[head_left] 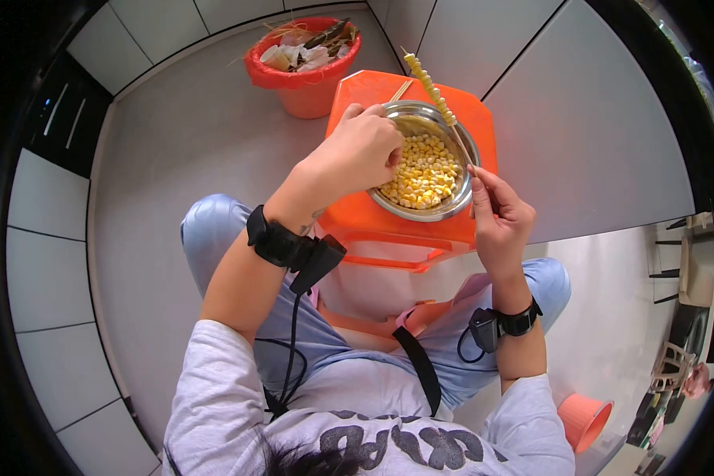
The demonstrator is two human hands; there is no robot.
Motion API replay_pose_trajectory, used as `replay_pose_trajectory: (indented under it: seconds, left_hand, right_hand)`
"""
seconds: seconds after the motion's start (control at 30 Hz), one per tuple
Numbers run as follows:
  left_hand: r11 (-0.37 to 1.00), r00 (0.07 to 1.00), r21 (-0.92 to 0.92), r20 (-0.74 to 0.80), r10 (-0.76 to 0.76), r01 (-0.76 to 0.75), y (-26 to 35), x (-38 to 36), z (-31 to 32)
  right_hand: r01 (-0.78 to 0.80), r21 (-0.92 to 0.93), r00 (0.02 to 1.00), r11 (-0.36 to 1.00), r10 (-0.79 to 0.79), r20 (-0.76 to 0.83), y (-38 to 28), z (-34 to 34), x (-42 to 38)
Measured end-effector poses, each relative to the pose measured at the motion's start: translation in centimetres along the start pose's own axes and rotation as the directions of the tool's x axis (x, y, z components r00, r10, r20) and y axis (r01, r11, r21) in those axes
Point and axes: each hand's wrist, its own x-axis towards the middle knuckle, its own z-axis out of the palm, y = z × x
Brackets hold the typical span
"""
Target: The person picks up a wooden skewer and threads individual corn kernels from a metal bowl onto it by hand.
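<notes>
A metal bowl of loose yellow and pale corn kernels stands on an orange plastic stool. My right hand, beside the bowl's right rim, pinches the lower end of a thin wooden skewer. The skewer of corn kernels tilts up and away to the left, with kernels threaded along its upper part. Over the left side of the bowl, my left hand is closed with its fingers curled down toward the kernels. What its fingertips hold, if anything, is hidden.
Bare wooden skewers lie on the orange stool behind the bowl. A red bin filled with rubbish stands beyond it. White cabinets border the right side. A small pink bin lies tipped at the lower right.
</notes>
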Motion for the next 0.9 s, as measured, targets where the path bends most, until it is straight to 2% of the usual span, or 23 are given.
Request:
replay_pose_trajectory:
  seconds: [0.07,0.1,0.17,0.2,0.27,0.3,0.4,0.47,0.53,0.63,0.67,0.73,0.9]
  left_hand:
    - [0.991,0.999,-0.129,0.025,-0.044,0.047,0.5,0.3,-1.3]
    - [0.991,0.999,-0.128,0.025,-0.044,0.047,0.6,0.3,-1.8]
    - [0.825,0.987,-0.543,0.056,-0.151,0.157,0.3,0.3,-2.6]
    - [0.826,0.987,-0.542,0.054,-0.152,0.157,0.0,0.3,-3.0]
    - [0.659,0.959,-0.752,-0.164,-0.233,0.032,-0.6,0.3,-3.6]
    - [0.487,0.959,-0.871,-0.082,-0.273,0.064,-0.8,0.0,-4.2]
    - [0.492,0.931,-0.869,-0.135,-0.34,0.053,-1.8,-0.4,-5.3]
    - [0.499,0.919,-0.864,-0.144,-0.368,0.064,-2.1,-0.5,-5.5]
    - [0.394,0.917,-0.919,-0.16,-0.365,-0.004,-3.0,-0.4,-5.0]
    - [0.374,0.912,-0.927,-0.188,-0.364,-0.042,-3.3,-0.4,-4.9]
    - [0.374,0.911,-0.926,-0.19,-0.366,-0.043,-3.4,-0.4,-4.9]
    - [0.414,0.877,-0.903,-0.29,-0.383,-0.117,-3.5,-0.4,-4.9]
    - [0.413,0.858,-0.898,-0.327,-0.395,-0.152,-3.3,-0.4,-5.0]
  right_hand:
    - [0.002,-0.006,1.0,1.0,-0.002,0.008,0.1,-0.1,0.0]
    - [0.002,-0.006,1.0,1.0,-0.002,0.008,0.0,-0.1,0.0]
    - [0.002,-0.003,1.0,1.0,-0.002,0.015,0.0,-0.1,-0.1]
    - [0.004,-0.002,1.0,1.0,-0.004,0.015,-0.1,-0.2,0.0]
    - [0.017,-0.011,1.0,1.0,-0.017,0.018,-0.1,-0.2,0.0]
    - [0.018,-0.01,1.0,1.0,-0.017,0.019,-0.1,-0.2,-0.1]
    - [0.013,0.03,0.999,0.999,-0.014,0.039,-0.4,-0.2,-0.4]
    - [-0.005,-0.011,0.996,1.0,0.006,0.087,-0.3,-0.2,-0.5]
    - [0.02,0.012,0.996,1.0,-0.021,0.09,-0.6,0.2,-0.5]
    - [0.052,0.028,0.994,0.998,-0.054,0.097,-0.5,0.3,-0.5]
    - [0.061,0.02,0.993,0.998,-0.063,0.1,-0.5,0.3,-0.5]
    - [0.064,0.019,0.992,0.998,-0.066,0.105,-0.6,0.4,-0.5]
    - [0.076,0.011,0.991,0.997,-0.077,0.11,-0.7,0.5,-0.5]
